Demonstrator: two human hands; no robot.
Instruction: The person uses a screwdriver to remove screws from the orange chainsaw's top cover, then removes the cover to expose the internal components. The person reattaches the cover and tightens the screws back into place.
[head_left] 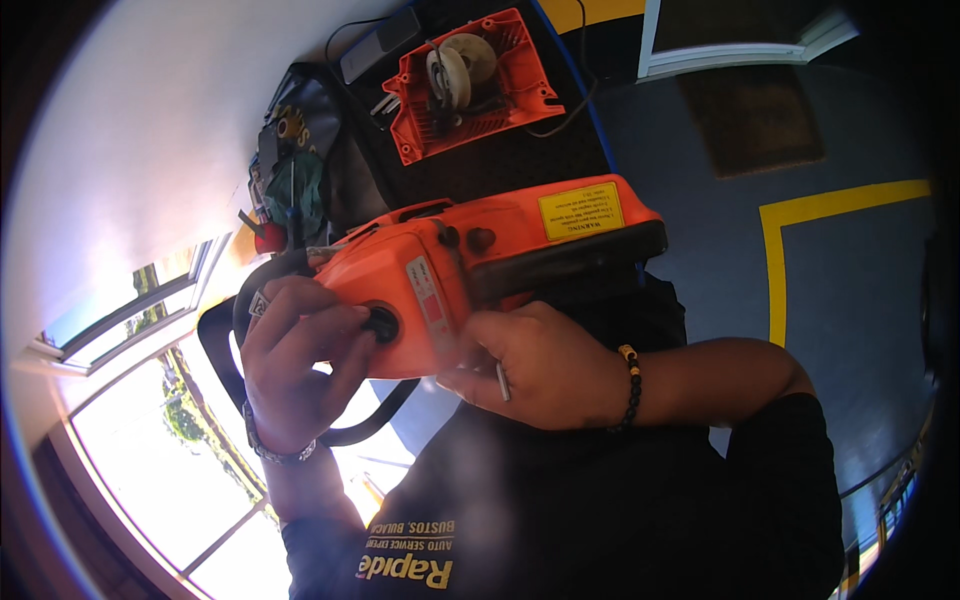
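An orange chainsaw body (410, 290) is in front of me, tilted, with a yellow label and a black rear handle (570, 262) toward the right. The fingers of my left hand (300, 355) close around a round black cap (381, 322) on its near left face. My right hand (545, 365) is curled against the lower edge of the body and grips it there. A thin metal rod (503, 381) sticks out by the right-hand fingers. The fingertips of that hand are partly hidden by blur. A black curved front handle (385, 415) loops below the body.
Beyond the chainsaw, an orange starter housing (525, 75) with a pale pulley (460, 70) lies on a dark work surface. A black bag (330, 125), a screwdriver (292, 205) and a red round thing (269, 238) are at the left. A brown mat (755, 120) lies on the grey floor.
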